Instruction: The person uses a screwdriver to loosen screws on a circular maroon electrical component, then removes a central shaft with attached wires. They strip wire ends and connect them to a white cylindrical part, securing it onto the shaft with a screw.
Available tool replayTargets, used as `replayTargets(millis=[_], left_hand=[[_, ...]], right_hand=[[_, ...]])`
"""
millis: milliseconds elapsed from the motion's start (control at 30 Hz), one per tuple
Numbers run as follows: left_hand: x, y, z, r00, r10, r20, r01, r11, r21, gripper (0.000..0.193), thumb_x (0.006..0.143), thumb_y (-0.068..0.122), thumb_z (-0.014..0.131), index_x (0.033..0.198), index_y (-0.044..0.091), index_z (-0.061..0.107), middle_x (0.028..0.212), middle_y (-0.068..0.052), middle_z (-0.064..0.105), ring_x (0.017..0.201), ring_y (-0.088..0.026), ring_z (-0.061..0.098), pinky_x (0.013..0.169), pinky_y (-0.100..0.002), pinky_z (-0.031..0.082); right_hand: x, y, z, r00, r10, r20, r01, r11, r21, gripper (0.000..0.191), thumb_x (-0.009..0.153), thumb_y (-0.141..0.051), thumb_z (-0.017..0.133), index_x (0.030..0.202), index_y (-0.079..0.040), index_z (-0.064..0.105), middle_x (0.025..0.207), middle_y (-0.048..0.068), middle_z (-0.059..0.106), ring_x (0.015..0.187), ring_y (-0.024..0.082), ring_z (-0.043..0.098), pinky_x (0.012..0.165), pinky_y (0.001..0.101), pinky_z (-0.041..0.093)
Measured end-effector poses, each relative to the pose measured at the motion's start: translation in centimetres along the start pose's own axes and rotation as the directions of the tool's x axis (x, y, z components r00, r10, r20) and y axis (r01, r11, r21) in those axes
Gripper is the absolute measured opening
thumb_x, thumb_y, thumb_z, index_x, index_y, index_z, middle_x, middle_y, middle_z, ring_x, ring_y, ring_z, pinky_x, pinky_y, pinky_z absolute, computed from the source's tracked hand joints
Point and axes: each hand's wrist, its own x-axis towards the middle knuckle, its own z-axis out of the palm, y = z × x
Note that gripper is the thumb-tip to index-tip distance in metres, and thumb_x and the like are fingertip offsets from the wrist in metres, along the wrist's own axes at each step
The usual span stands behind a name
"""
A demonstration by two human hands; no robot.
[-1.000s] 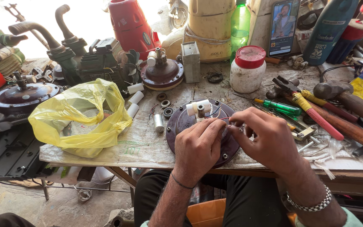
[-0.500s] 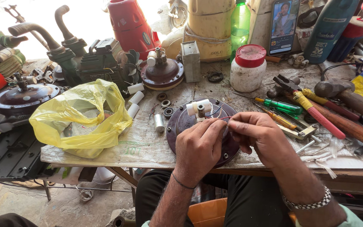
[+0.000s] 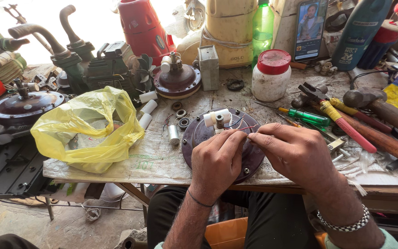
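A round dark maroon motor cover [image 3: 198, 134] lies on the workbench in front of me, with a white plastic part [image 3: 217, 116] and thin red and blue wires [image 3: 240, 125] on top. My left hand [image 3: 217, 161] rests on the cover with its fingers curled around the wires. My right hand [image 3: 295, 154] meets it from the right, fingertips pinching the same thin wires. Both hands cover the lower half of the disc.
A yellow plastic bag [image 3: 86, 131] lies to the left. Bearings [image 3: 180, 115] and white cylinders [image 3: 146, 108] sit behind the cover. A white jar with red lid [image 3: 270, 76], green screwdriver [image 3: 307, 117], pliers [image 3: 342, 120], hammers [image 3: 383, 110], a phone [image 3: 310, 27] and other motor housings [image 3: 24, 103] crowd the bench.
Both hands have drawn closer together over the cover, and the fingertips now meet on the wires. The cover has not moved.
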Motion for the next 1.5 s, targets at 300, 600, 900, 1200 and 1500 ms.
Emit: replayTargets(millis=[300,600,900,1200,1500], left_hand=[[0.0,0.0,0.0,1.000,0.013,0.011,-0.013,1.000,0.027,0.014,0.093,0.005,0.071,0.107,0.005,0.070,0.106,-0.009,0.076,0.097,-0.024,0.076,0.080,-0.036,0.060],[-0.1,-0.3,0.3,1.000,-0.001,-0.014,0.001,1.000,-0.002,0.016,0.093,0.004,0.071,0.108,0.004,0.071,0.105,-0.009,0.076,0.098,-0.025,0.076,0.082,-0.036,0.061],[0.0,-0.2,0.1,1.000,0.021,-0.009,-0.021,1.000,0.003,0.020,0.093,0.002,0.070,0.112,0.002,0.071,0.108,-0.009,0.076,0.100,-0.025,0.076,0.083,-0.035,0.061],[0.0,-0.1,-0.2,0.998,0.056,0.000,-0.056,0.998,0.037,0.016,0.091,0.006,0.073,0.106,0.005,0.075,0.107,-0.006,0.076,0.093,-0.022,0.076,0.079,-0.035,0.060],[-0.3,-0.2,0.0,0.999,0.036,-0.021,-0.035,0.998,0.052,0.017,0.090,0.004,0.074,0.108,0.004,0.073,0.109,-0.008,0.076,0.094,-0.022,0.076,0.079,-0.034,0.060]], right_hand=[[-1.5,1.4,3.4,0.615,0.633,0.470,-0.712,0.190,0.676,0.019,0.099,-0.014,0.066,0.093,0.001,0.077,0.072,0.005,0.067,0.058,0.008,0.055,0.052,0.0262,0.043],[-0.5,0.6,1.6,0.981,0.182,-0.067,-0.178,0.981,0.072,0.012,0.092,-0.010,0.074,0.101,-0.004,0.071,0.094,0.008,0.072,0.079,0.020,0.073,0.067,0.0312,0.057],[-0.4,0.1,1.7,0.990,-0.008,-0.139,0.005,1.000,-0.028,0.017,0.084,-0.004,0.079,0.101,-0.004,0.075,0.097,0.010,0.072,0.083,0.026,0.074,0.072,0.0369,0.059],[-1.9,1.6,3.4,0.809,0.549,0.211,-0.564,0.623,0.542,0.010,0.087,-0.008,0.075,0.089,0.002,0.075,0.078,0.005,0.071,0.067,0.011,0.064,0.060,0.0256,0.049],[-1.5,1.6,3.3,0.732,0.647,0.214,-0.630,0.525,0.572,0.018,0.097,-0.014,0.067,0.098,0.000,0.077,0.077,0.007,0.069,0.062,0.012,0.060,0.054,0.0273,0.048]])
